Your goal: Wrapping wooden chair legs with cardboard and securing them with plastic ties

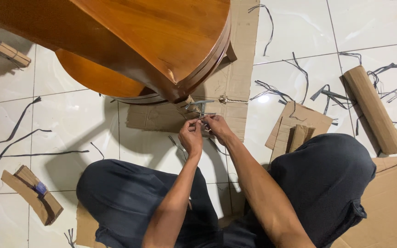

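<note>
We are crouching beside the wooden table (pixel 161 41), which is lying tipped on flattened cardboard (pixel 235 78), probably to spare its finish. Our left hand (pixel 191 137) and right hand (pixel 218 128) are both pinching the grey strap (pixel 198 106) bound around the cardboard-wrapped leg (pixel 190 104), fingers closed on it.

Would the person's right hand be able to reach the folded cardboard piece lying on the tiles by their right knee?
Probably yes: the folded cardboard piece lies uncovered, with bare tile between it and the right hand, though that hand is pinching a grey strap.
</note>
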